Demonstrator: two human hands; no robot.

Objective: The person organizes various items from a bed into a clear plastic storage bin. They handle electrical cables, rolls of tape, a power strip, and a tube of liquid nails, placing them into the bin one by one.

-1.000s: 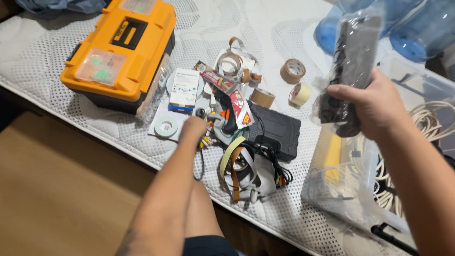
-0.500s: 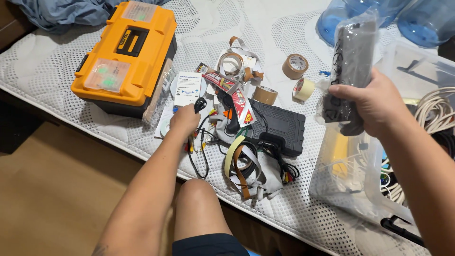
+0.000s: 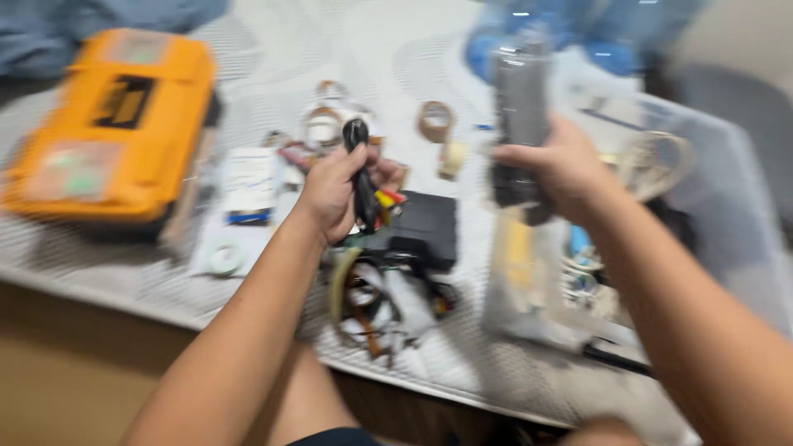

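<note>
Spread over a white quilted mattress [image 3: 149, 272] is a blurred clutter of tape rolls, a flat black case [image 3: 425, 227] and an orange toolbox [image 3: 107, 124] at the far left, with a clear plastic bin [image 3: 727, 231] to the right. The left hand [image 3: 334, 194] is lifted above the pile, fingers wrapped tight around a bundle of black cable [image 3: 362, 177]; its long axis runs nearly upright, a looped end pointing away from the person and coloured plugs [image 3: 390, 198] poking out to the right of the fist. The right hand [image 3: 562, 169] is closed around a long dark object in a clear plastic bag [image 3: 522, 107], held upright between the bin and the case, its upper end pointing away and its lower end hidden behind the fingers. In my judgement, the cable's trailing strands seem to run down into the tangle of straps [image 3: 380, 297] below; if so, pulling up could drag loose pieces off the mattress edge. The slick bag could also slide in that grip, since only its lower half is held.
</note>
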